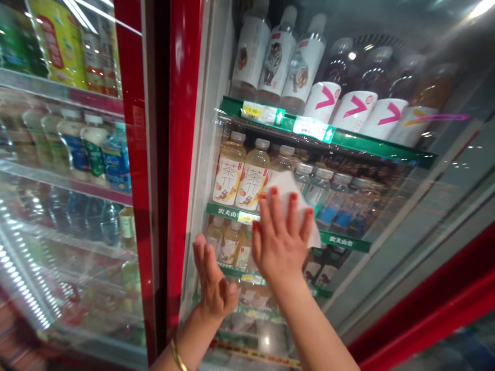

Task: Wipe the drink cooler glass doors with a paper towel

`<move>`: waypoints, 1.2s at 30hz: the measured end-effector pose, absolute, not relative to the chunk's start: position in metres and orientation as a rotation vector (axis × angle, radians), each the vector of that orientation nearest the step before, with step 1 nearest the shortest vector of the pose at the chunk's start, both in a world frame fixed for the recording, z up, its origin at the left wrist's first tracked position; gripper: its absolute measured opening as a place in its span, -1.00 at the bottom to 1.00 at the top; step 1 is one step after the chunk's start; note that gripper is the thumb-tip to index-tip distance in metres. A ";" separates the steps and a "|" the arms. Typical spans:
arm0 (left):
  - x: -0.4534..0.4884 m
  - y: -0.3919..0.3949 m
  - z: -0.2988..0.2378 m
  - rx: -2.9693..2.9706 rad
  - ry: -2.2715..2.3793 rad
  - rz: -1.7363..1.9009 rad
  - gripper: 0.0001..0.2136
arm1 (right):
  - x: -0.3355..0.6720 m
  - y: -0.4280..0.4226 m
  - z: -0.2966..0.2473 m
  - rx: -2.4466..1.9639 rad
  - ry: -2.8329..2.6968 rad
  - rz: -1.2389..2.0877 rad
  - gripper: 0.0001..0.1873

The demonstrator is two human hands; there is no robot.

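My right hand (284, 234) lies flat on the glass door (386, 206) of a drinks fridge, fingers spread. Under its palm and fingers it holds a white wipe (286, 181) against the glass; whether this is paper or cloth I cannot tell. Lower and to the left, my left hand (213, 281) is raised with fingers stretched and thumb apart, nothing in it. Its edge is near the door's left side; whether it touches the glass is unclear. Behind the glass, tea bottles (253, 175) with white labels stand on a shelf.
A red frame (185, 103) runs up the left side of the door, and another red frame (421, 309) slants across the lower right. Bottles with pink arrow labels (355, 111) fill the upper shelf. Another fridge with stocked shelves (64, 180) stands at left.
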State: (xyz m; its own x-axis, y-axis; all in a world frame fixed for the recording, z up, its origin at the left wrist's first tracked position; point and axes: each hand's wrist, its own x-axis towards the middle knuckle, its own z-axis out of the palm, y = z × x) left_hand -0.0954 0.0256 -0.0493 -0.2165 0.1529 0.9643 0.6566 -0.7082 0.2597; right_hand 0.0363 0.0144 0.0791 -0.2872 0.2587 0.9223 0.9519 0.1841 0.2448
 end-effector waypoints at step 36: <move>-0.076 0.020 0.012 -1.587 -0.909 -1.796 -0.29 | 0.130 -0.011 0.023 -1.128 -1.610 -1.058 -0.17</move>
